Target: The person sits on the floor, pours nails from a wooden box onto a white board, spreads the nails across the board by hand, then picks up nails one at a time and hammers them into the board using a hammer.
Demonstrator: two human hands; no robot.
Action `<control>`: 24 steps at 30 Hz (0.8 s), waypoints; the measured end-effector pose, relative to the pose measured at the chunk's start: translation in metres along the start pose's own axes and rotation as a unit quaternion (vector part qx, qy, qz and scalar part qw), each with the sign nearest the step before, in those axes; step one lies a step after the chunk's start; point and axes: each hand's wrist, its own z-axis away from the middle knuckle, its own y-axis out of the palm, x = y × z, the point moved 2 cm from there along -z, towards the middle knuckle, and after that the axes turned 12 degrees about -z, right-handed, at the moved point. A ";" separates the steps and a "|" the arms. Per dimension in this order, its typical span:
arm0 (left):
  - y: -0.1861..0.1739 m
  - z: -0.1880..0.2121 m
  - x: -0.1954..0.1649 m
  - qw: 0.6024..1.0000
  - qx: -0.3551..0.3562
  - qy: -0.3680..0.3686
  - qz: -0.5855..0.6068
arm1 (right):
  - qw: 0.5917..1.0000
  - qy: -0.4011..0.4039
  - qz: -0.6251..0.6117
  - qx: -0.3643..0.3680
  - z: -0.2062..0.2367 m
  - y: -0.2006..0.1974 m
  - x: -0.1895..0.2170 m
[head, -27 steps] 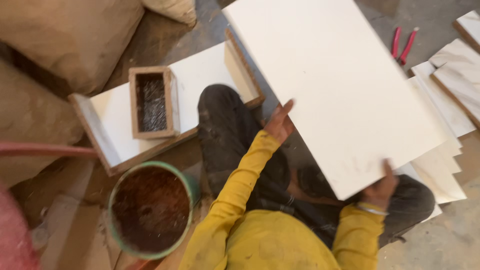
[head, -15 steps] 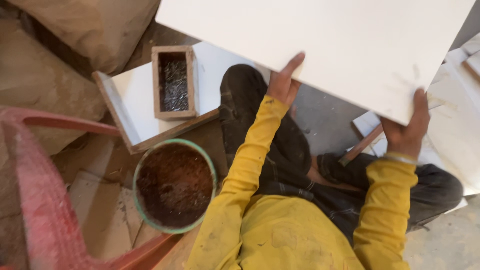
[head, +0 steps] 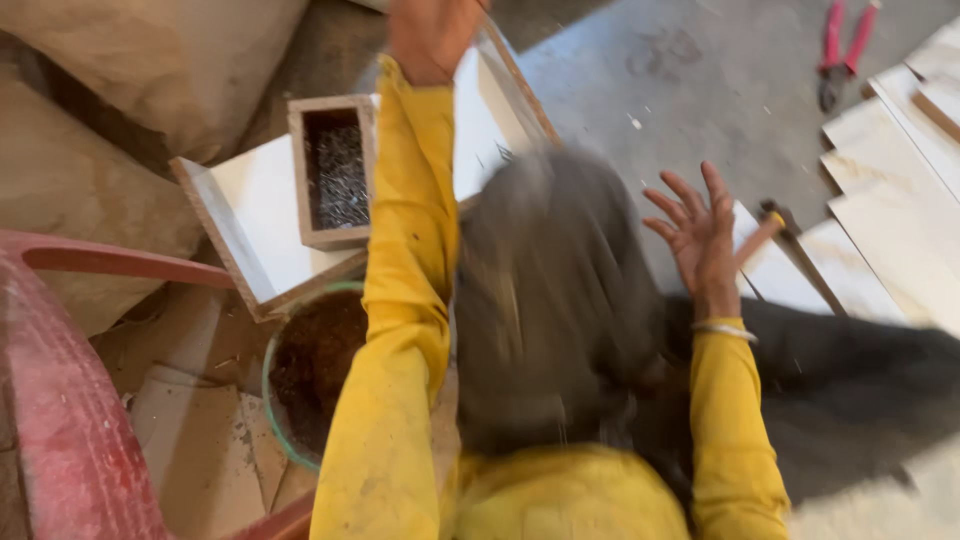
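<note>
**Nail box sits on the white board, both hands up and holding nothing**

Nail box is the landmark here: a small open wooden box with a dark heap of what look like nails inside, sitting on a white-faced board frame with raw wooden edges. Everything else I'll place off that box.

Left hand is up past the box's far right corner, at the very top edge of the shot, so it's partly cut off. It looks loosely curled but I honestly can't tell if anything is in it. The yellow sleeve runs down right alongside the box's right side.

Right hand is well off to the right of the box, palm showing, fingers spread wide apart, gripping nothing. Just beside it, on the side away from the box, is a hammer with a light wooden handle, lying against a white board. Can't say for sure whether the fingers touch the handle.

Just below the box, near its front edge, is a green bucket with reddish-brown stuff in it. Down-left of the box is a red plastic chair. Far right of the box, at the top, red-handled pliers lie on the grey floor, next to stacked white panels. The knees in between are badly blurred.
</note>
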 end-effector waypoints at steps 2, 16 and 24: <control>0.027 0.021 0.003 0.966 0.108 0.195 -0.130 | 0.992 -0.018 -0.039 0.122 -0.029 0.032 -0.007; 0.139 0.056 0.064 0.960 0.261 0.075 -0.075 | 0.941 -0.077 -0.322 -0.063 -0.167 0.005 -0.011; -0.120 0.063 0.165 0.846 -0.278 -0.043 -0.453 | 0.915 -0.080 -0.382 -0.099 -0.196 0.025 -0.049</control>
